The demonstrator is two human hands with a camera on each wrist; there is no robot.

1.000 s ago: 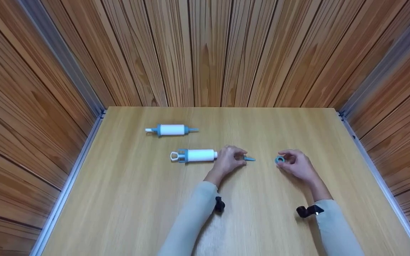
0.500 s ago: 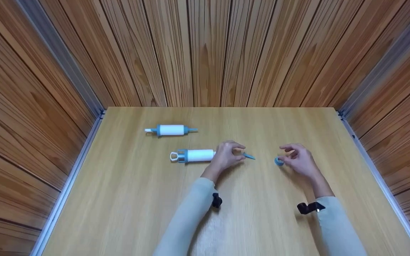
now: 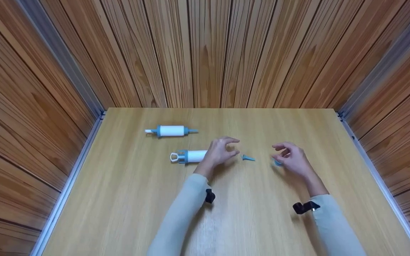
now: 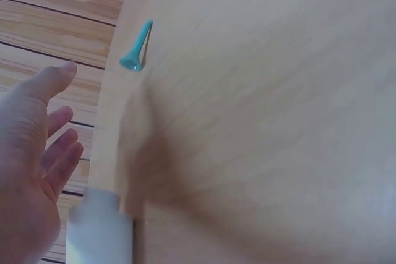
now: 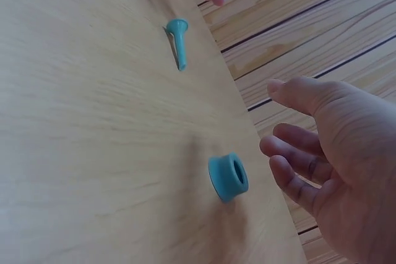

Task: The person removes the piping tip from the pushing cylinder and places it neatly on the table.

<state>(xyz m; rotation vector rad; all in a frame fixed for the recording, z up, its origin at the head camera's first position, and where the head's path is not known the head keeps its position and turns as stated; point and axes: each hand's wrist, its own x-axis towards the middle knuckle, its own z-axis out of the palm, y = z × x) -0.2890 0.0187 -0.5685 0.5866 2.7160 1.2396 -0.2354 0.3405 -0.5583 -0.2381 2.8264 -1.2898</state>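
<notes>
My left hand (image 3: 218, 153) hovers over the right end of a white syringe-like tube (image 3: 196, 156), fingers spread and holding nothing. That tube has a blue slotted collar and a white loop handle at its left end. Just right of the hand, a small blue nozzle (image 3: 248, 158) with a flared base lies on the table. My right hand (image 3: 294, 158) is above a blue flanged ring (image 5: 228, 177), its fingers loosely bent and apart from it. In the head view the right fingers partly hide this ring.
Farther back on the table (image 3: 126, 199) lies a second, assembled white and blue syringe-like piece (image 3: 172, 131). Wood-plank walls (image 3: 205, 53) stand behind and at both sides, with metal rails along the table's side edges.
My left hand has let go of the nozzle and drawn back left over the tube. My right hand has released the ring, which now rests on the table.
</notes>
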